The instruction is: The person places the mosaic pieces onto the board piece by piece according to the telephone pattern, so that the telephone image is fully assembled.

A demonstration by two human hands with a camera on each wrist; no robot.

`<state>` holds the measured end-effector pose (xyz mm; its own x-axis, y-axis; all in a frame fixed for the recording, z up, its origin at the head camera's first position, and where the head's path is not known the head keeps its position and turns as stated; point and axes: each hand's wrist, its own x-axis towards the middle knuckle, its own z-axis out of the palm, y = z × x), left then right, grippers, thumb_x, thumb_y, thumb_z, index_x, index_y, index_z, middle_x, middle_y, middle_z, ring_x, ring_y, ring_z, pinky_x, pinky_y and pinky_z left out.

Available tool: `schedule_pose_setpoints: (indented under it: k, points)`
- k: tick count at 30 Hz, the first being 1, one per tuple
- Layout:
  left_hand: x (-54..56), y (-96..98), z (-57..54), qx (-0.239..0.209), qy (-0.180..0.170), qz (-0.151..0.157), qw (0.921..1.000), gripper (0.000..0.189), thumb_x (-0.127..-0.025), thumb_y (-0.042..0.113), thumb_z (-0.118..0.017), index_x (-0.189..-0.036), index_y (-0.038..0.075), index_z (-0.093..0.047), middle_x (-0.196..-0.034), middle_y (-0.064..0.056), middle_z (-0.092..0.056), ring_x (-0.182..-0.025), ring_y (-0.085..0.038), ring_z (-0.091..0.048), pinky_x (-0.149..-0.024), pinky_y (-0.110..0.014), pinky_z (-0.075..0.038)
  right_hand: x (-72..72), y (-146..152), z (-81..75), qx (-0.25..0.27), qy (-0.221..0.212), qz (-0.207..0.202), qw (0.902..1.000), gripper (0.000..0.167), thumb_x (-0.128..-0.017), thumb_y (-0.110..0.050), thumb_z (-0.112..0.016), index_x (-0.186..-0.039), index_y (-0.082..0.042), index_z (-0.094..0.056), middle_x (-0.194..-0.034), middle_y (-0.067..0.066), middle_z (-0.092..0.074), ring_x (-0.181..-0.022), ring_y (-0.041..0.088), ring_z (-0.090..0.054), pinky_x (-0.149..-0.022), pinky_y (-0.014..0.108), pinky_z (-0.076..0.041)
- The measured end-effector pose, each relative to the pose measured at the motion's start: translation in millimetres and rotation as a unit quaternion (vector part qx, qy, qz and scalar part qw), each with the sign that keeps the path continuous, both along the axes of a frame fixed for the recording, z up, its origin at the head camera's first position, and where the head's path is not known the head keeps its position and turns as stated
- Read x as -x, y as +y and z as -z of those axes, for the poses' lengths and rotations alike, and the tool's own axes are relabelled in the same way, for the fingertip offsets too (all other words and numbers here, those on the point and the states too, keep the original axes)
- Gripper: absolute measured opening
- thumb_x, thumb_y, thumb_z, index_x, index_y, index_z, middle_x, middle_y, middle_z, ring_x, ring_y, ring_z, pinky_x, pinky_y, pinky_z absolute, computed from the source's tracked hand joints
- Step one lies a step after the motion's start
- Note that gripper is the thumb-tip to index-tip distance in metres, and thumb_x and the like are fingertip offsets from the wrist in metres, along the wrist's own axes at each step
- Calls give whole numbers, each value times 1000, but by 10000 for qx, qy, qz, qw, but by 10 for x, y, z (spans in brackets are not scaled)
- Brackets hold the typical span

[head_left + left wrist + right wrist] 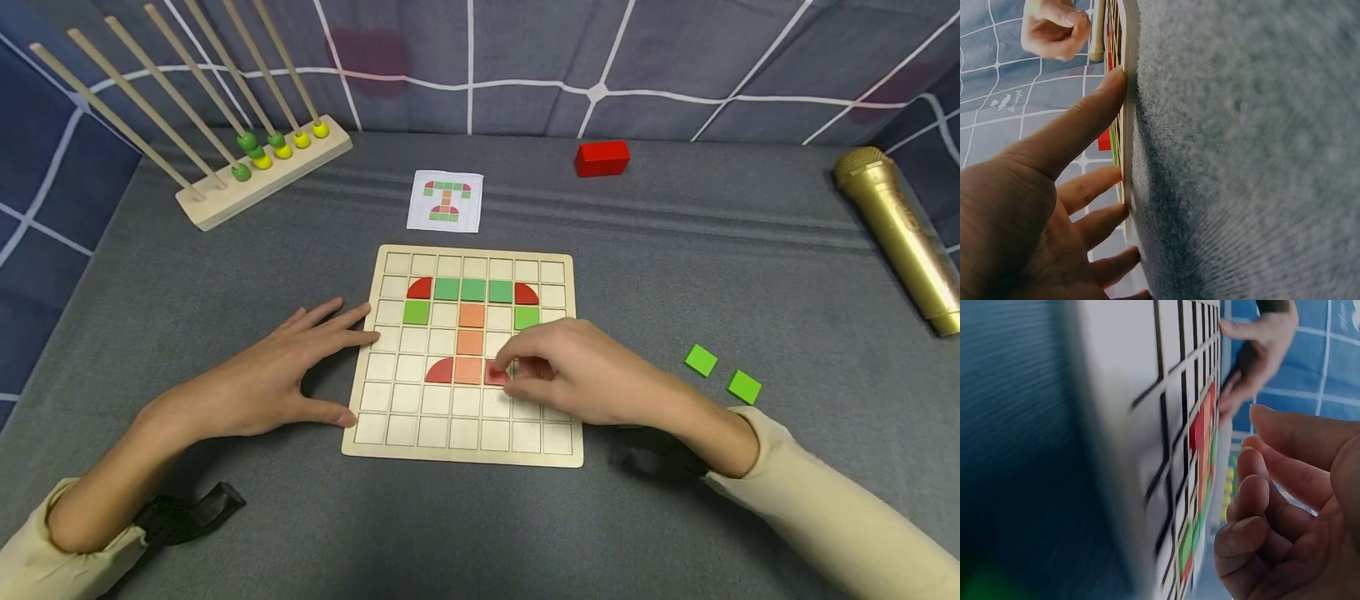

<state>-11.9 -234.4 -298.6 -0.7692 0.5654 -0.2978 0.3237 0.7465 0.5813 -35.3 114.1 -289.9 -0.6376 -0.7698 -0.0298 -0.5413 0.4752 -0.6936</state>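
A wooden grid board (462, 460) bears coloured tiles: green squares, orange squares and red quarter-circles. My left hand (262, 375) spreads at its left side; in the left wrist view the thumb (1079, 128) and fingertips touch the board's edge. Over the board's right half, my right hand (581, 367) has loosely curled fingers, fingertips right at a red quarter-circle tile (493, 374) that they partly cover. In the right wrist view a gap shows between thumb and fingers, with nothing between them. Left of the orange column (468, 370) lies another red quarter-circle (440, 370).
Two loose green squares (701, 361) lie right of the board. Behind it is a printed pattern card (446, 202). A red block (602, 158) stands at the back, a gold microphone (900, 242) at far right, and a wooden peg rack (277, 179) with beads at back left.
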Motion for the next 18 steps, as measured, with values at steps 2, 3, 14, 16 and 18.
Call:
schedule_pose_setpoints:
  k: [2,3,14,16,18]
  points:
    - [2,1,3,-17,-4,2,10000,91,-75,57,-78,-148,13,-46,-163,-9,-16,-148,-42,-3,-114,-64,0,-31,180,-5,87,-42,272,9996,12,-88,-11,-76,-99,-15,-73,-75,-14,-55,-64,4,-49,-58,25,-44]
    - [4,2,7,-16,-7,1,10000,91,-76,58,-78,-148,13,-46,-163,-9,-16,-148,-41,-3,-114,-64,0,-48,277,-5,141,-90,427,9989,13,-87,-10,-76,-99,-15,-73,-75,-13,-55,-63,5,-50,-56,24,-43]
    - [3,-11,-15,-138,25,79,9999,88,-77,55,-77,-148,13,-45,-163,-9,-17,-148,-42,-5,-113,-65,-2,-290,1052,143,108,-103,986,9950,26,-82,-12,-81,-104,-20,-71,-82,-14,-56,-72,4,-52,-60,19,-44]
    - [1,-9,-14,-115,22,78,9999,89,-77,55,-77,-148,13,-45,-163,-9,-17,-148,-41,-4,-113,-65,-2,-324,1093,167,71,26,954,9954,29,-81,-12,-82,-106,-20,-70,-85,-15,-57,-74,4,-52,-62,19,-44]
    - [4,-7,-12,-99,9,62,9999,89,-77,55,-78,-148,13,-45,-163,-9,-17,-148,-41,-4,-114,-64,-2,-352,1116,178,14,84,949,9954,32,-80,-11,-83,-108,-20,-70,-88,-15,-57,-77,4,-52,-65,19,-44]
